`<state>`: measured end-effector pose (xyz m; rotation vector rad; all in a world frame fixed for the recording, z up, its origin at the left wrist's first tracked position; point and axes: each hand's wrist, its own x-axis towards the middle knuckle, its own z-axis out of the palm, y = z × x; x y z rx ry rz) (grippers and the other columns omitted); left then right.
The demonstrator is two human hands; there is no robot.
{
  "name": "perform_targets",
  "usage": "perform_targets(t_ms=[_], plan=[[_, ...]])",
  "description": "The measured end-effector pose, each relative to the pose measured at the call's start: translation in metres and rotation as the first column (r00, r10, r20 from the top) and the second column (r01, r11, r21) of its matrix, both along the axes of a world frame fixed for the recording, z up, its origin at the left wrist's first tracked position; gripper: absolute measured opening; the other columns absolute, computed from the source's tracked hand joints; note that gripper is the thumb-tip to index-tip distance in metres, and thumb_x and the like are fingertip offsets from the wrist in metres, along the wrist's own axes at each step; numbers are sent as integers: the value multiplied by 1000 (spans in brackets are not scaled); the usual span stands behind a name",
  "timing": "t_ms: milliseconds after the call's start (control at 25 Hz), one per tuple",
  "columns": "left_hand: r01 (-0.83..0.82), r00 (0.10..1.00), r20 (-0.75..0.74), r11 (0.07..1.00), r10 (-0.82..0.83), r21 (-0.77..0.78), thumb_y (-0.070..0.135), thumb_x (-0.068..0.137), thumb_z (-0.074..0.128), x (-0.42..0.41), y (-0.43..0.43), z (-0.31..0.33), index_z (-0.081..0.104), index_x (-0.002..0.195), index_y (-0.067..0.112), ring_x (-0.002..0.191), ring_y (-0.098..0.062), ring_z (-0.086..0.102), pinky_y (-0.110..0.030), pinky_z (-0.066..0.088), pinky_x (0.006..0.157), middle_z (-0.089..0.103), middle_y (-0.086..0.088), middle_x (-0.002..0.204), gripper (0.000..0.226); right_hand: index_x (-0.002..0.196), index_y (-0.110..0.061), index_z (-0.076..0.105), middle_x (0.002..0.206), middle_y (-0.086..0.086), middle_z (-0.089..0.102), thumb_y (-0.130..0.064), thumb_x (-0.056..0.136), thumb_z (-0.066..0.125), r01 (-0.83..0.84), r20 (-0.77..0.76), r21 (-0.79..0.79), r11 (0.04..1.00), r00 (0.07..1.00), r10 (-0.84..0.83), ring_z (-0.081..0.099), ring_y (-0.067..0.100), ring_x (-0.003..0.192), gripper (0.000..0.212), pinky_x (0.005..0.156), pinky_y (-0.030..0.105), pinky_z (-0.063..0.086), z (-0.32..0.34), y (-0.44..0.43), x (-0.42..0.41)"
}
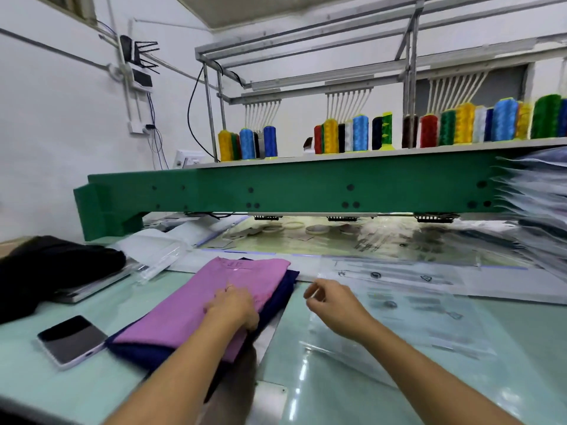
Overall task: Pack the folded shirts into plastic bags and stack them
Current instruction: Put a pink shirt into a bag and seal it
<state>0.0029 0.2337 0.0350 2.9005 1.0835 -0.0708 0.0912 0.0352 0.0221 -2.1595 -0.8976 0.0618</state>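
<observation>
— So, what do the shirts look like?
— A folded pink shirt (pixel 211 297) lies on top of a folded navy shirt (pixel 277 297), whose edges stick out beneath it, on the pale green table (pixel 429 391) in front of the person.
— And the hands?
— The left hand (pixel 233 308) rests flat on the pink shirt, fingers spread at its right edge. The right hand (pixel 333 305) pinches the edge of a clear plastic bag (pixel 408 320) lying just right of the shirts.
— Anything else around?
— A phone (pixel 72 340) lies left of the shirts, dark fabric (pixel 52 268) beyond it. Behind stands a green embroidery machine (pixel 291 187) with coloured thread spools (pixel 329 136) on top, before white walls.
</observation>
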Motion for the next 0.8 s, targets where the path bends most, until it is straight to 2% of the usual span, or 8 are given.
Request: perform_targets(t_ms=[80,160,280,400,480,640,720,800], plan=[[30,999,-32,997,-32,-66,36,82,75,-16,23,6,57,125,17,108,-26,58,-34,50,86,60,-7,128,51,95,-18,65,81,1,70,-13,89,57,-71,-162,136,988,982,93,65,16,71,11,62,25,51,0,42,-13],[100,994,44,992,-97,-73,31,85,74,-27,39,10,62,98,16,84,-23,57,-28,45,69,66,-8,102,23,93,-8,64,77,9,65,-8,91,55,-87,-348,252,964,921,174,59,18,63,9,55,24,49,-2,80,-25],[146,973,207,962,-98,-230,28,89,73,-39,61,13,51,68,15,59,-21,44,-25,37,51,48,-5,65,34,90,-6,57,75,11,54,-12,93,54,-18,-537,328,944,819,202,52,20,57,7,54,28,49,-9,119,-34],[165,952,290,964,-99,-211,25,93,70,-50,77,21,54,71,14,64,-21,44,-29,36,58,48,-8,69,29,95,-11,62,89,6,66,-21,91,55,173,-402,241,955,914,-64,63,23,75,13,73,36,57,-14,138,-28],[219,922,367,950,-126,-222,19,95,65,-53,79,27,50,67,13,60,-20,39,-30,30,57,42,-7,66,32,101,-14,63,94,8,69,-30,90,57,228,-401,265,937,910,-108,67,25,79,20,84,41,59,-11,145,-27],[440,814,533,844,-230,-308,15,97,63,-47,59,32,47,61,15,46,-6,31,-27,27,49,39,2,57,39,120,-24,54,109,12,69,-61,87,61,208,-768,421,883,600,225,75,26,82,50,72,44,63,-2,162,-32],[535,787,547,757,-286,-374,20,99,63,-43,46,27,62,71,9,47,-3,36,-23,30,49,48,4,60,30,135,-18,46,106,11,68,-33,88,65,304,-760,470,829,616,205,72,26,86,52,69,38,61,-3,169,-28],[486,821,505,789,-266,-375,34,98,61,-41,50,22,68,77,13,56,-5,48,-25,36,53,54,7,61,31,144,-12,39,102,8,65,4,83,46,371,-704,475,798,705,91,66,24,87,63,66,30,57,-5,168,-21]])
